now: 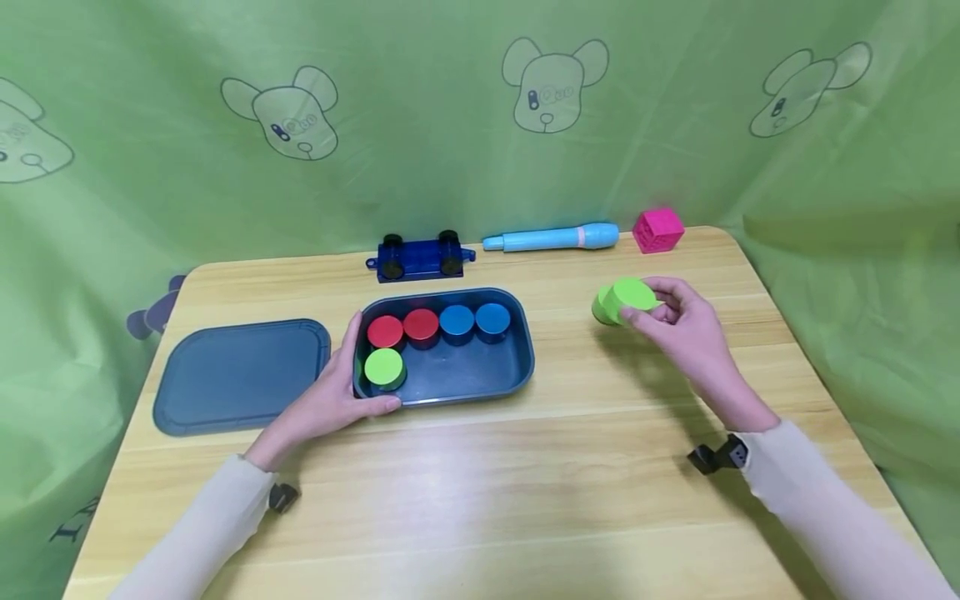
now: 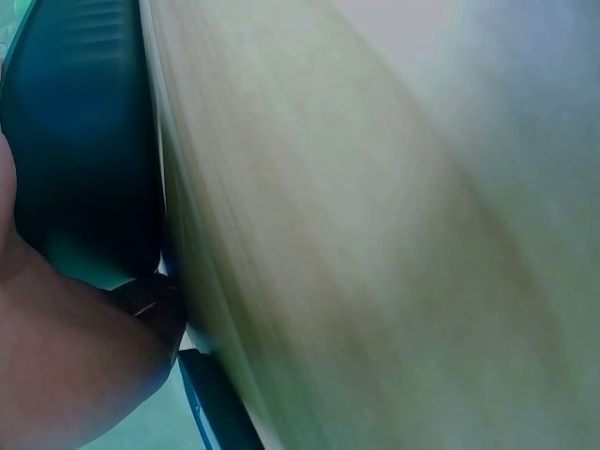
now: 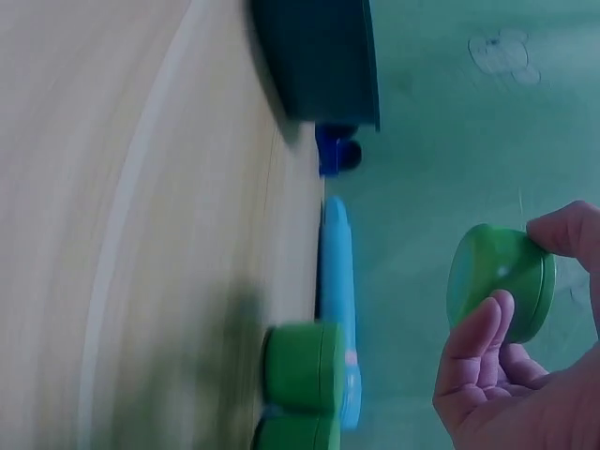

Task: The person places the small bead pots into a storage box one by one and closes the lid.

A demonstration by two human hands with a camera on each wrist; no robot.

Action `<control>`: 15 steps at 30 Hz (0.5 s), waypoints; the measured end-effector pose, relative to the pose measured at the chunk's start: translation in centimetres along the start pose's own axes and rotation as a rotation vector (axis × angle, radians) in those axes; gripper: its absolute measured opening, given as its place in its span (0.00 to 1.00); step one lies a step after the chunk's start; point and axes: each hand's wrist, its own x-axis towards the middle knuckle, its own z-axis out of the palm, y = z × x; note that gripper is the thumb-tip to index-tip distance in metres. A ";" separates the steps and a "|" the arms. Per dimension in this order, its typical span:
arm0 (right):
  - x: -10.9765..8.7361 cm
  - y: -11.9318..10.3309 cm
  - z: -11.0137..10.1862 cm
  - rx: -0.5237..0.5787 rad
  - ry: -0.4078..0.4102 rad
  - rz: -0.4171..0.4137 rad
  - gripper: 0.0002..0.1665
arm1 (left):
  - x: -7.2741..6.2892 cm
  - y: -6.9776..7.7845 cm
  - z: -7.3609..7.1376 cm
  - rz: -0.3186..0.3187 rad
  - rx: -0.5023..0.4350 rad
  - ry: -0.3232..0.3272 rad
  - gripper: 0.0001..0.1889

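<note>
My right hand (image 1: pixel 686 325) pinches a short green cylinder (image 1: pixel 632 296) between thumb and fingers, above the table's right side. In the right wrist view a seam runs round this cylinder (image 3: pixel 497 281) near one end. Two like green cylinders (image 3: pixel 302 367) stand side by side on the table below, mostly hidden from the head view. At the left end of a dark blue-grey tray (image 1: pixel 457 387), my left hand (image 1: pixel 337 396) holds the corner, thumb along the front rim. Inside stand two red cylinders (image 1: pixel 422 327), two blue cylinders (image 1: pixel 457 323) and one green cylinder (image 1: pixel 385 367).
A flat dark lid (image 1: pixel 243 375) lies left of the tray. Along the back edge are a blue toy wagon chassis (image 1: pixel 422 257) with black wheels, a light-blue pen-shaped thing (image 1: pixel 551 238) and a pink cube (image 1: pixel 658 230). A green curtain (image 1: pixel 435 125) hangs behind the wooden table (image 1: pixel 480 500).
</note>
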 end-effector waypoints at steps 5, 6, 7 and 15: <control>0.2 -0.7 2.3 -0.006 -0.057 -0.063 0.35 | 0.1 0.0 -0.1 0.003 0.000 0.005 0.73; 0.2 -0.9 2.8 -0.003 -0.072 -0.072 0.35 | 0.1 0.0 -0.1 0.002 0.002 0.006 0.73; 0.2 -1.0 3.2 -0.001 -0.087 -0.080 0.35 | 0.1 0.0 0.0 0.003 0.003 0.006 0.73; -0.3 -2.3 7.3 0.009 -0.183 -0.137 0.35 | 0.0 0.0 0.0 0.002 0.002 0.005 0.73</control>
